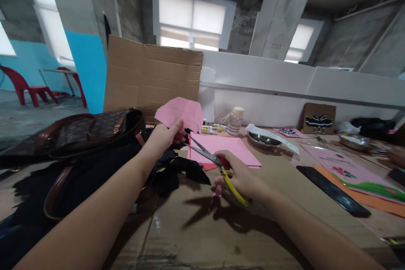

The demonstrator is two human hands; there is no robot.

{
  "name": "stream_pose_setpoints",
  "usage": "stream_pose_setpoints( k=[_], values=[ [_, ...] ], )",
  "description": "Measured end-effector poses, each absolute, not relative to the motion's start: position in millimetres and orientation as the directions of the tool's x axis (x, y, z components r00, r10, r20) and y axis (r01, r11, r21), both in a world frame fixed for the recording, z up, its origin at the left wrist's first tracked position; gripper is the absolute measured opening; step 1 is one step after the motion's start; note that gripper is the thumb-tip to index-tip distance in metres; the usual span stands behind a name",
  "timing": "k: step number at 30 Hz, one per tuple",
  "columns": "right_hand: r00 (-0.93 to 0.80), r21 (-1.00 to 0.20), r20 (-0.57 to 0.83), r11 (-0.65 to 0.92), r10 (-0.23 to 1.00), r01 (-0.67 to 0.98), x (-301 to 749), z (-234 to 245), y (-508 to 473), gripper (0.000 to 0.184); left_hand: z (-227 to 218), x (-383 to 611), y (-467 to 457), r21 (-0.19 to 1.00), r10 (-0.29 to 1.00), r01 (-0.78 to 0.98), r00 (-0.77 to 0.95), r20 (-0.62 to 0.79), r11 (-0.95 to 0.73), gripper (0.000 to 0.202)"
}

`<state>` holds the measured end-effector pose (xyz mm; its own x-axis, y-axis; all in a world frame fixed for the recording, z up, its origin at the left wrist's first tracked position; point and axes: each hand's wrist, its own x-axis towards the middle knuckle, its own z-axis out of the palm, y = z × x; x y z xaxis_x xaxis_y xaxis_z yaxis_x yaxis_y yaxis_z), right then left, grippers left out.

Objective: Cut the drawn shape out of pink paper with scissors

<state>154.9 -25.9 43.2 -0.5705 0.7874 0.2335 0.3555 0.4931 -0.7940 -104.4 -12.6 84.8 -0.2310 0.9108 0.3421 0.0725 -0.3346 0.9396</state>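
My left hand [169, 135] pinches the lower edge of a rounded piece of pink paper [179, 111], held up above the table. In my right hand [236, 173] is a pair of scissors [233, 190] with yellow handles. Their blades are parted and point up and left, close below the paper and my left fingers. A small pink scrap [217, 191] shows just under my right fingers; I cannot tell whether they touch it. Beneath the blades lie pink paper sheets [232, 148] with a bit of red under them. Black scraps [183, 171] lie below my left hand.
A brown patterned handbag [104, 128] fills the left side. Cardboard [152, 76] stands upright behind. Farther back are a bottle [235, 121] and a metal bowl [264, 139]. On the right lie a black flat object [332, 190] and a pink printed sheet [341, 164].
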Motion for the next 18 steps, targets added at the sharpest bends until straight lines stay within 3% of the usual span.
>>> stream_pose_setpoints(
  k=[3,5,14,18],
  values=[
    [-0.615,-0.919,0.095,0.307,0.783,0.249,150.7,42.9,-33.5,0.052,96.0,-101.2,-24.1,0.908,0.866,0.049,-0.283,0.412,-0.416,0.040],
    [-0.647,-0.947,0.076,0.258,0.759,0.191,149.8,41.6,-35.2,0.051,101.9,-96.8,-31.5,0.893,0.836,0.037,-0.335,0.435,-0.449,0.039],
    [-0.664,-0.878,0.279,0.465,0.694,0.117,150.7,44.2,-39.8,0.061,94.4,-71.1,-41.1,0.869,0.832,0.036,-0.272,0.483,-0.493,0.032],
    [-0.670,-0.902,0.257,0.421,0.696,0.092,151.0,38.3,-38.9,0.064,91.7,-64.4,-50.6,0.784,0.732,0.307,-0.290,0.617,-0.539,0.034]
  ],
)
